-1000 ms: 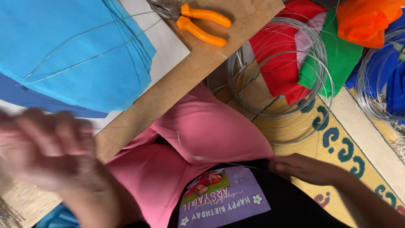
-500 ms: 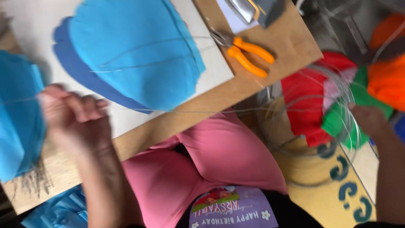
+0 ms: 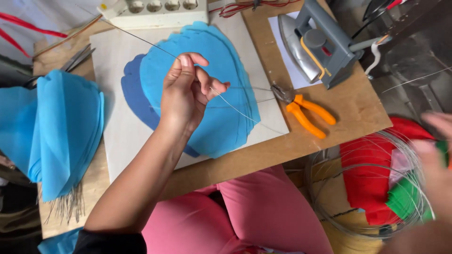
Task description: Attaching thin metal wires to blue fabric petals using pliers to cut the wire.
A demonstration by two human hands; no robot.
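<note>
Wire was the thing in hand: a thin, straight length that ran from the far left corner of the wooden board down through your left hand and on toward the pliers. Half a second earlier your left hand had been low at the board's left edge; now it had risen to the middle, fingers closed, pinching the wire between thumb and fingertips above the stack of blue petal-shaped sheets on the pale backing panel. That shift meant the strand was drawn out taut over the sheets rather than lying slack beside them.

At the left edge hung a folded bundle of blue paper, with scissors just behind it. Beyond the panel's far edge sat a white power strip. Right of the sheets lay the orange-handled pliers, near the grey iron at the far right corner. Bare board showed only along the near edge and around the pliers, so room to move was narrow.

Off the right edge, a wire coil lay over red and green cloth. Your right hand was blurred there, just over the coil; I could not tell whether it was open or gripping.
</note>
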